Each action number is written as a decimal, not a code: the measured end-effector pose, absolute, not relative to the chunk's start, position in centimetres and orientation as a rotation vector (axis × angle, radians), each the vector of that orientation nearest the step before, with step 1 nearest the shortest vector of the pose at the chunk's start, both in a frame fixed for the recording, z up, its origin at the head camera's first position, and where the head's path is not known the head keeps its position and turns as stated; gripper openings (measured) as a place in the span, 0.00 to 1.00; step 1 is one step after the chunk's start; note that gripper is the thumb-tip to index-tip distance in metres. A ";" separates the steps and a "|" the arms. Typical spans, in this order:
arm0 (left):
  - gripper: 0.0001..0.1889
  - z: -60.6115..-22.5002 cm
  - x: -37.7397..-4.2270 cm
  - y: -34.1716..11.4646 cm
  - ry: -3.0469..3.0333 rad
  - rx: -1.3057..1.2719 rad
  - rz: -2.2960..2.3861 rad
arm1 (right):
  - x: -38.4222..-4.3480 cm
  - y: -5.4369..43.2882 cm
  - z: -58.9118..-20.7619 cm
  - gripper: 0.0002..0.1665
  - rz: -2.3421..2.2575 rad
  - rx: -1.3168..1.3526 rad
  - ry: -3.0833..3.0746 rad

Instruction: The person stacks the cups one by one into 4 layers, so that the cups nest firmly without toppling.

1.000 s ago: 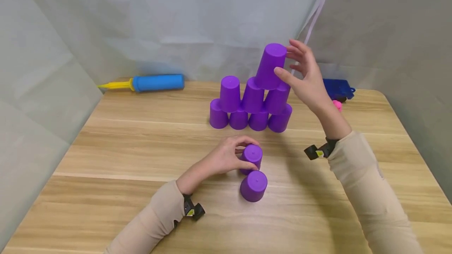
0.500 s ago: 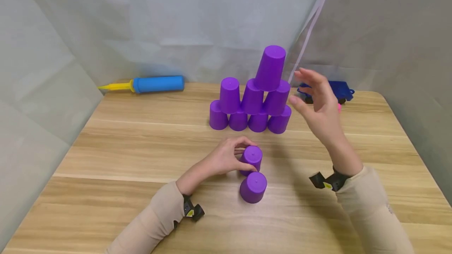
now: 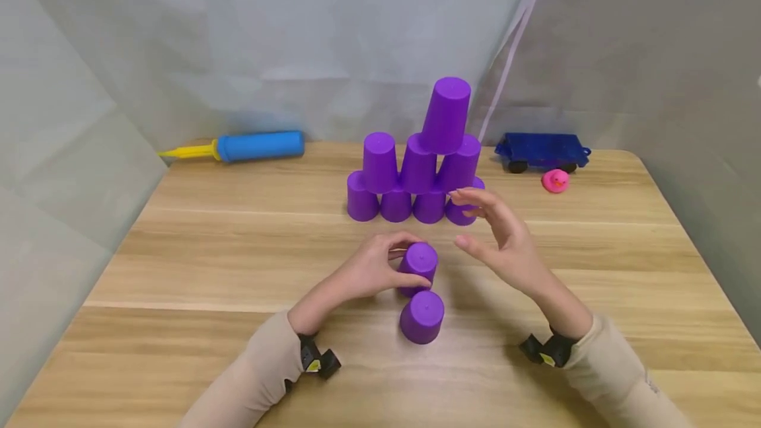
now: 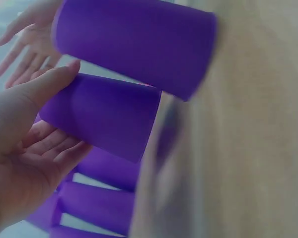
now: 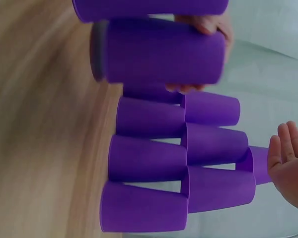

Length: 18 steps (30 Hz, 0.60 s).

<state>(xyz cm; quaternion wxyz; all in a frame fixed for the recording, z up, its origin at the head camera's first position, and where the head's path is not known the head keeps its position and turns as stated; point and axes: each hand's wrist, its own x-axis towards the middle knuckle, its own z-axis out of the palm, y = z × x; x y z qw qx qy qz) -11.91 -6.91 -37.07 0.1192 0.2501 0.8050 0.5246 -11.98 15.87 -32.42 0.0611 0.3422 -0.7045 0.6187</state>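
My left hand (image 3: pixel 371 271) grips an upside-down purple cup (image 3: pixel 420 259) on the table, its thumb and fingers curled round the sides. A second upside-down purple cup (image 3: pixel 423 318) stands just in front of it. Behind them rises a pyramid of upturned purple cups: several in the bottom row, three in the middle row (image 3: pixel 379 160), and a top cup (image 3: pixel 446 116) bridging the middle and right ones. My right hand (image 3: pixel 507 246) hovers right of the gripped cup, fingers apart and nothing in them, overlapping the pyramid's lower right cup in the head view.
A blue pump (image 3: pixel 260 146) with a yellow nozzle lies at the table's back left. Back right are a dark blue toy wagon (image 3: pixel 543 152) and a pink toy duck (image 3: pixel 555 181). Pale cloth walls (image 3: pixel 285 38) enclose the wooden table (image 3: pixel 196 263).
My right hand has let go of the top cup and come down and toward me, to the right of the gripped cup. The left hand has kept its hold.
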 end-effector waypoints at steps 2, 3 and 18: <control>0.29 -36.5 -11.9 -7.2 2.369 0.711 1.560 | -11.7 15.9 -32.7 0.34 1.926 1.054 -2.131; 0.29 -36.1 -11.8 -7.4 2.381 0.696 1.580 | -11.7 16.0 -32.8 0.35 1.956 1.062 -2.133; 0.28 -31.2 -11.3 -10.5 2.644 0.790 1.787 | -10.7 14.6 -35.4 0.47 1.849 1.317 -2.521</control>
